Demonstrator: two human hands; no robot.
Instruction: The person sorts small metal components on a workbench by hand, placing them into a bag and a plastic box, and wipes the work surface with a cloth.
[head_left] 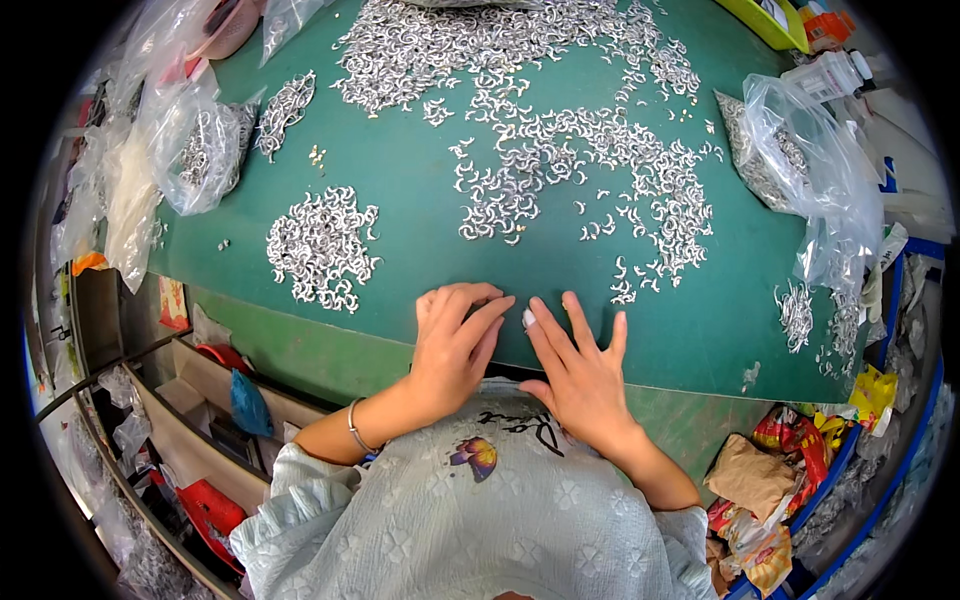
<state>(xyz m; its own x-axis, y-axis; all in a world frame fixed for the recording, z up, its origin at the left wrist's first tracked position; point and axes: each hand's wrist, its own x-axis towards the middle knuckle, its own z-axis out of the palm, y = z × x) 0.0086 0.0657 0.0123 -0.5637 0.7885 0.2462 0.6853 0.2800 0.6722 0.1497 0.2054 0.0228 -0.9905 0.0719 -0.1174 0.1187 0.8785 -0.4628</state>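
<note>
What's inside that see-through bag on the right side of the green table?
Small silver-grey pieces show through the clear bag, bunched toward its left side. Whatever lies deeper, behind those outer pieces, is covered, so I can't tell what's there.

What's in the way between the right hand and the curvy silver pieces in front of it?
Nothing that I can see. Just green table shows between the right hand and the silver pieces. The nearest ones lie just past its little finger.

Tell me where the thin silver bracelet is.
In the head view, the bracelet circles the left forearm, left of centre, between the bare left hand and the pale ruffled sleeve.
</note>
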